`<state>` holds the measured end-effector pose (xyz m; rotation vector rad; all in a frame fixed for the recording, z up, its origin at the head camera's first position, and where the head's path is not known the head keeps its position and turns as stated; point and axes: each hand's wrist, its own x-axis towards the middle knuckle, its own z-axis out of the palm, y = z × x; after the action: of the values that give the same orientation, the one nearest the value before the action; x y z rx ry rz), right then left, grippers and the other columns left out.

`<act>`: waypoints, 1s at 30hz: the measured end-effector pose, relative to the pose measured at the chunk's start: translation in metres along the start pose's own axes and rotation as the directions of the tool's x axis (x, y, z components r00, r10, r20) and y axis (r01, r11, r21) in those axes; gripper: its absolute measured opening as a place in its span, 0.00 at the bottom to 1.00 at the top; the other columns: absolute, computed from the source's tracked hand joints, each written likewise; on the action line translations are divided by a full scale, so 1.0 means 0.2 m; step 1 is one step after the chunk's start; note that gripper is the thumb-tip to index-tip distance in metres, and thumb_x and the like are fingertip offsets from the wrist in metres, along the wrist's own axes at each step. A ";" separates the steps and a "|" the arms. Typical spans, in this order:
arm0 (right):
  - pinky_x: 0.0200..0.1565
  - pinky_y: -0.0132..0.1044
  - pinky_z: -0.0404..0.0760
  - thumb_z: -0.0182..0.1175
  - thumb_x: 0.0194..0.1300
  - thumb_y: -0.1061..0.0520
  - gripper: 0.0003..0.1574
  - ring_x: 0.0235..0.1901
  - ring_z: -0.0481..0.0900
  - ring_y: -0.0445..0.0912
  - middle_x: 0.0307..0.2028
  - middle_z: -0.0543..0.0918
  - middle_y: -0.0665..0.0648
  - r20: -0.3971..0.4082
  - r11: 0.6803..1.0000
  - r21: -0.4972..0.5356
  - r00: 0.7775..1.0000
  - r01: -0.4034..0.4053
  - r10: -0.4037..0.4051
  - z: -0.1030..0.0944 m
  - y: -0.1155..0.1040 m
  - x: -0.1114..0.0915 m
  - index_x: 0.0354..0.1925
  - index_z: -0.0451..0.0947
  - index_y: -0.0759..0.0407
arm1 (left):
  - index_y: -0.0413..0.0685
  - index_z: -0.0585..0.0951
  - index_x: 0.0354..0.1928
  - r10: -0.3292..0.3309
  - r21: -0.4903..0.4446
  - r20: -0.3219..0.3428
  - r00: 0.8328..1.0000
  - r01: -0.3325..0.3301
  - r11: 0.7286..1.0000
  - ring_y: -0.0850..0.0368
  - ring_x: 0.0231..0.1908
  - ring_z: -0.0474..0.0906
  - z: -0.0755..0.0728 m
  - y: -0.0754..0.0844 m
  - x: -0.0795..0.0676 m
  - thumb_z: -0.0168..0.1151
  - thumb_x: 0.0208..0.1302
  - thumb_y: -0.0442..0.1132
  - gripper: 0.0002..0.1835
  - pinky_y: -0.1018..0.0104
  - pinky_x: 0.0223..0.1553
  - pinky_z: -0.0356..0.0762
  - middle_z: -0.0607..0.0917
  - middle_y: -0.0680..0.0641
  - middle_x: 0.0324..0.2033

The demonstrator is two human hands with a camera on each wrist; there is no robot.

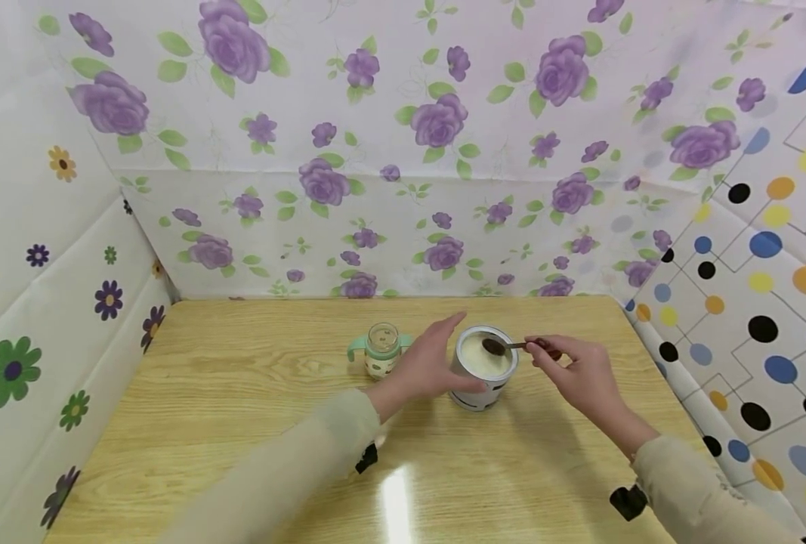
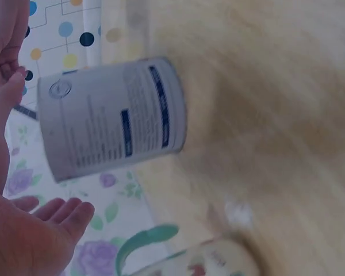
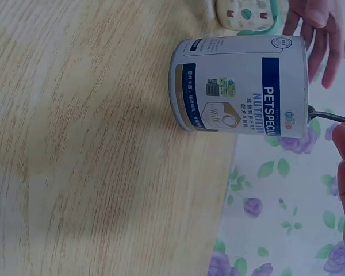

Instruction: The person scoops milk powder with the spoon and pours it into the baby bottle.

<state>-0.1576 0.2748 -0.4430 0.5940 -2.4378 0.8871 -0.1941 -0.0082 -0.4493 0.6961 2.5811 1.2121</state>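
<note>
A white printed can [image 1: 472, 399] of pale powder [image 1: 474, 357] stands upright on the table, its top off. My right hand [image 1: 588, 376] pinches the handle of a dark spoon [image 1: 493, 347], whose bowl is over the powder inside the rim. On the can's other side, my left hand [image 1: 428, 364] is spread with thumb and fingers apart. In the left wrist view, a gap shows between the left hand's fingers [image 2: 66, 215] and the can. A baby bottle [image 1: 381, 353] with mint-green handles stands left of the can, partly hidden behind my left hand.
The wood-grain table [image 1: 253, 355] meets a flowered cloth wall [image 1: 382, 227] at the back. Patterned cloth sides enclose it left and right, the right one with coloured dots [image 1: 763, 329]. The bottle has no cap on its top.
</note>
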 end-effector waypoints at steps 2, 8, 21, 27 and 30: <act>0.22 0.24 0.73 0.73 0.68 0.65 0.11 0.29 0.88 0.40 0.33 0.93 0.51 -0.012 0.999 -0.028 0.999 0.045 -0.045 0.01 0.00 0.01 0.48 0.93 0.57 | 0.62 0.52 0.87 -0.014 -0.029 -0.019 1.000 0.014 0.999 0.43 0.79 0.62 0.04 -0.01 -0.01 0.84 0.52 0.63 0.67 0.40 0.72 0.70 0.61 0.45 0.82; 0.31 0.26 0.82 0.73 0.66 0.66 0.14 0.33 0.89 0.44 0.39 0.93 0.53 -0.005 0.992 -0.092 0.996 0.084 -0.085 0.04 -0.01 0.01 0.50 0.92 0.58 | 0.60 0.51 0.87 -0.056 -0.077 -0.072 0.996 0.050 0.996 0.41 0.75 0.67 0.13 -0.04 0.00 0.86 0.51 0.61 0.69 0.39 0.70 0.73 0.66 0.42 0.79; 0.28 0.36 0.85 0.73 0.67 0.67 0.11 0.31 0.89 0.45 0.37 0.93 0.55 -0.031 0.996 -0.007 0.995 0.093 -0.093 0.15 -0.03 0.08 0.48 0.92 0.61 | 0.50 0.53 0.87 -0.070 -0.144 -0.096 0.993 0.056 0.988 0.41 0.74 0.68 0.24 -0.10 0.04 0.85 0.52 0.61 0.68 0.41 0.71 0.71 0.69 0.41 0.77; 0.30 0.30 0.83 0.71 0.71 0.63 0.07 0.31 0.87 0.39 0.34 0.92 0.52 0.045 0.997 0.066 0.998 0.041 -0.044 0.17 -0.05 0.09 0.46 0.91 0.58 | 0.55 0.61 0.84 -0.028 -0.174 -0.112 0.993 0.008 0.985 0.47 0.71 0.72 0.26 -0.12 0.06 0.86 0.52 0.58 0.61 0.44 0.68 0.74 0.74 0.48 0.73; 0.31 0.33 0.83 0.70 0.72 0.62 0.06 0.32 0.85 0.38 0.34 0.91 0.53 0.101 0.995 0.097 0.994 0.020 -0.030 0.16 -0.05 0.09 0.45 0.91 0.54 | 0.60 0.65 0.81 0.001 -0.184 -0.119 0.993 -0.023 0.983 0.52 0.67 0.75 0.26 -0.12 0.06 0.86 0.53 0.57 0.56 0.47 0.66 0.76 0.77 0.53 0.69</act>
<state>-0.1753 0.2432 -0.4501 0.7197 -2.4833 0.9902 -0.1931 0.0198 -0.5003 0.6189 2.5145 1.5167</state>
